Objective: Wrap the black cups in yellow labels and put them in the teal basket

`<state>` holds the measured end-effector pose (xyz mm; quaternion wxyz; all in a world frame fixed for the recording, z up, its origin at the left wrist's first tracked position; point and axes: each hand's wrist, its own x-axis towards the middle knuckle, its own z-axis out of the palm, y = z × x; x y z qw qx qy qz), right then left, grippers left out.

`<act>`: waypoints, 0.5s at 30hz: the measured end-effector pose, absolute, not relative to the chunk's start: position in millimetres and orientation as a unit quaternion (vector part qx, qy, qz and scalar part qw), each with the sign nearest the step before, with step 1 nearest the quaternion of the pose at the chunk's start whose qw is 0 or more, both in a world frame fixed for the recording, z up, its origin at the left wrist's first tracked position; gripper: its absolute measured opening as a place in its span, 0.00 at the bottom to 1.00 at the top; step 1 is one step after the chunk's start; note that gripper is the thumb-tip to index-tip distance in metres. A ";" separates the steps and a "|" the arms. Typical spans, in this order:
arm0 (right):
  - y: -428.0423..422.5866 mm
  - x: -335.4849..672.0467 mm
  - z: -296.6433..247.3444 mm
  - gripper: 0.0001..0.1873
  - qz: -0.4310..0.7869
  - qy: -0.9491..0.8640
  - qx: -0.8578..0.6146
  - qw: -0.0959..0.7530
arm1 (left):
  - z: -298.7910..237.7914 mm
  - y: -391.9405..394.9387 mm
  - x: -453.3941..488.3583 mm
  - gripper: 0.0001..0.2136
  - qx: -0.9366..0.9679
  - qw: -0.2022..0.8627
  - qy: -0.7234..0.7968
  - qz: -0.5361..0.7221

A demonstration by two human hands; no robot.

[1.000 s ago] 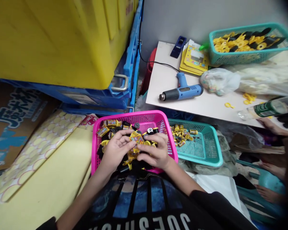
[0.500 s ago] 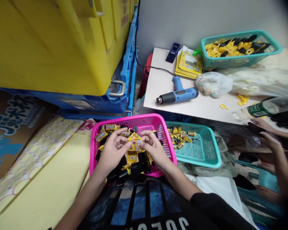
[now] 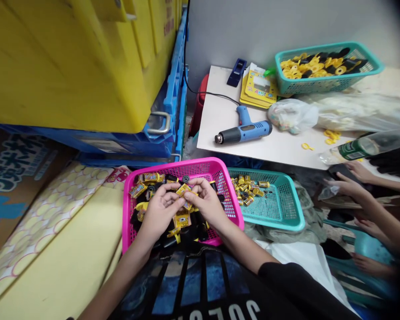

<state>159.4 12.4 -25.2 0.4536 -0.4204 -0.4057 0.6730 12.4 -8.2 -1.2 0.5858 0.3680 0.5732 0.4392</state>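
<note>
A pink basket sits on my lap, full of several small yellow-wrapped and black pieces. Over it, my left hand and my right hand pinch the same small yellow wrapper between their fingertips, one from each side. Both hands are closed on it. More yellow pieces lie under my wrists.
A teal basket with yellow pieces stands to the right. On the low white table lie a blue heat gun, yellow cards, a plastic bag and another teal basket. Another person's hands reach in at right. Yellow and blue crates stand to the left.
My hands have lifted the yellow wrapper slightly and drawn closer together over the pink basket. The other person's hands at right have moved further into view.
</note>
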 end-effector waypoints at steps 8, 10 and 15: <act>86.7 173.4 -53.2 0.18 0.320 -0.780 -0.532 0.082 | -4.5 -1.5 -0.8 0.14 0.364 0.483 0.624 0.495; 97.3 165.7 -62.3 0.20 0.310 -0.804 -0.507 0.033 | -7.0 -0.4 -3.7 0.16 0.345 0.488 0.629 0.497; 101.7 163.0 -62.4 0.19 0.295 -0.820 -0.489 -0.012 | -4.7 -0.8 -11.6 0.16 0.335 0.475 0.665 0.470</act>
